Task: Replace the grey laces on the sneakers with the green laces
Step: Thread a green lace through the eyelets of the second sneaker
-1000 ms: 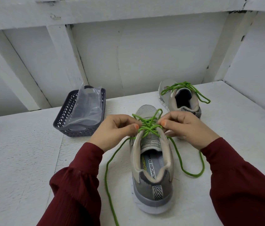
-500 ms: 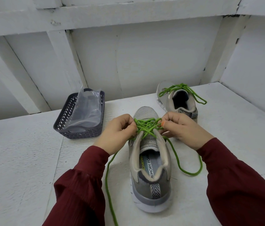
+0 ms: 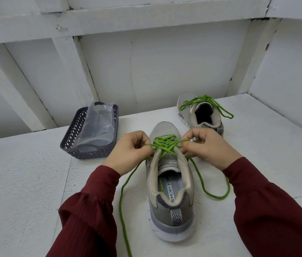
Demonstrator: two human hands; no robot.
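Two sneakers stand on the white counter, both with their heels toward the person. The near sneaker sits about mid-counter, and the far sneaker is behind it and to the right, close to the back edge. There are two green laces, one in each shoe. The green lace of the near sneaker criss-crosses over its tongue. The second green lace is threaded through the far sneaker, with a loop hanging off its right side. Two hands work at the near sneaker. The left hand has its fingers curled and pinches the green lace at the shoe's left side. The right hand pinches it at the right side, and its knuckles cover part of the far sneaker's heel. One loose end trails from the left hand toward the counter's front edge and out of view. The other end curves over the counter to the right of the shoe and runs under the right dark red sleeve. One dark basket stands toward the back left of the counter, well apart from the shoes, with one clear plastic bag inside it.
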